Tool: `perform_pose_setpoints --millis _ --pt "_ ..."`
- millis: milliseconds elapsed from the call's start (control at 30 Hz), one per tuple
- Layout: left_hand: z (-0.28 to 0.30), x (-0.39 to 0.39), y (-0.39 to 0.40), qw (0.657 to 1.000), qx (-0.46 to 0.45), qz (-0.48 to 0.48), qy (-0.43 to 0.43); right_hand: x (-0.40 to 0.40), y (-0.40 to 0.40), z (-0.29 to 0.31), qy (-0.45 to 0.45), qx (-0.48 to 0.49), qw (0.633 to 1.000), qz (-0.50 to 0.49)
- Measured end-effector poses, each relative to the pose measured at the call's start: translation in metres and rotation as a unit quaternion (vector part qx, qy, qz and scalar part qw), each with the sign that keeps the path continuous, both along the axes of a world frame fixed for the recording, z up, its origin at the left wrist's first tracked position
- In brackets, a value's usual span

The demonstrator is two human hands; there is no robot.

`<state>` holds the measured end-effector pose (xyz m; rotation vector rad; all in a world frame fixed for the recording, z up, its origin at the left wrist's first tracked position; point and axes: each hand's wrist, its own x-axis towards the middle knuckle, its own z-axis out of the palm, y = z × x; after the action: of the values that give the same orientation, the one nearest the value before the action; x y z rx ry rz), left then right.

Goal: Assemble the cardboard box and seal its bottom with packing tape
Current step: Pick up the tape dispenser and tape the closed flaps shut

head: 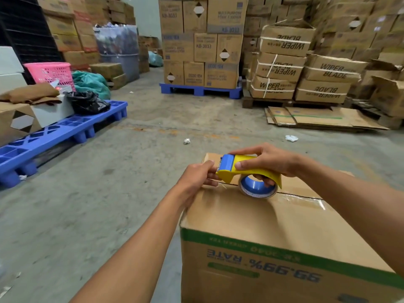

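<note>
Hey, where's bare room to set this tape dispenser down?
Free: the box top near you, behind the tape dispenser; bare floor between box and blue pallet. Crowded: the seam under your left hand and right hand.

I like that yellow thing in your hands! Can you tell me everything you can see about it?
It is a tape dispenser, seemingly plastic, with a yellow body, a blue front piece and a toothed cutting edge. A roll of clear tape on a blue core hangs beneath it. It sits over the seam on the upturned cardboard box, near its far left corner. The right hand grips it from above, fingers through the roll, while the left hand pinches at its front end.
</note>
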<state>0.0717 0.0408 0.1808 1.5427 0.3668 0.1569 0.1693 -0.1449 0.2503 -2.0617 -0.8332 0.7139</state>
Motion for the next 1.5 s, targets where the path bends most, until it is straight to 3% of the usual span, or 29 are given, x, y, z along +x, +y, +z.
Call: perform_pose_setpoints --millis 167,333,567,967,1333,1500 --pt "0.005 0.005 -0.006 0.999 -0.010 -0.020 0.035 0.001 -0.006 -0.003 0.015 0.022 1.000 -0.003" --pt "0.005 0.006 -0.007 0.996 0.038 -0.052 0.068 -0.001 -0.010 -0.005 0.029 0.028 0.999 0.000" --pt "0.015 0.003 -0.010 0.992 0.047 -0.103 0.054 -0.004 -0.014 -0.003 0.033 0.034 0.999 0.010" --pt "0.015 0.001 0.005 0.989 -0.044 -0.140 0.031 -0.012 -0.021 -0.005 0.084 0.108 0.990 0.017" --pt "0.024 0.009 -0.009 0.994 0.067 -0.070 0.048 -0.013 -0.023 -0.001 0.075 0.041 0.996 0.020" --pt "0.027 0.003 0.009 0.999 -0.008 -0.013 0.052 -0.013 -0.034 0.009 0.107 0.032 0.993 0.029"
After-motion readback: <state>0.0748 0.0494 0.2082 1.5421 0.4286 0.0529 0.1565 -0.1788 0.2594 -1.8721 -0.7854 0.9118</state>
